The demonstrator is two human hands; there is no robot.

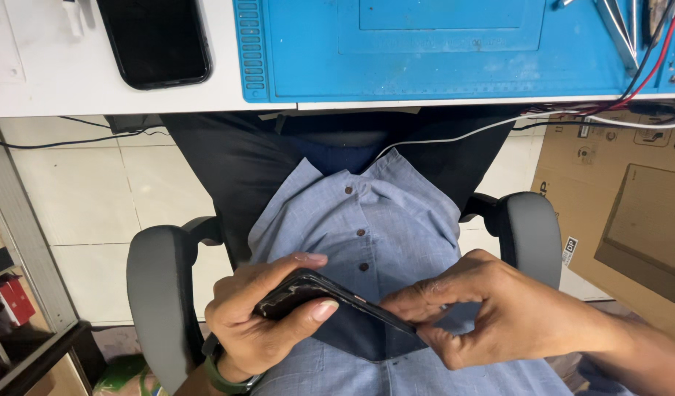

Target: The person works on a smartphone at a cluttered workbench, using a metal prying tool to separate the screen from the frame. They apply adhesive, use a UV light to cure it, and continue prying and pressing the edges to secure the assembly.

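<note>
The person sits in a grey-armed chair (161, 293), hands held over the lap below the near edge of the white bench (95, 95). The left hand (260, 323) grips a dark phone (345, 319) at its left end, thumb curled over the upper edge and fingers wrapped beneath; that end looks worn or cracked. The right hand (491, 315) meets the phone's right end with its fingertips (411, 301) bunched together, pinching at the upper edge, seemingly at the seam.

Assessment: the work appears to be at the edge of the case. It would be done well by keeping the left grip firm without flexing the body, and working the seam by small pinches, not a hard pull, since a phone held over the lap has no support under it.

The phone lies tilted, left end higher, spanning both hands, against the blue shirt (367, 220).

On the bench, far side: a second black phone (155, 40) at left, a blue work mat (440, 48) centre-right, red and black leads (645, 70) at far right.
</note>
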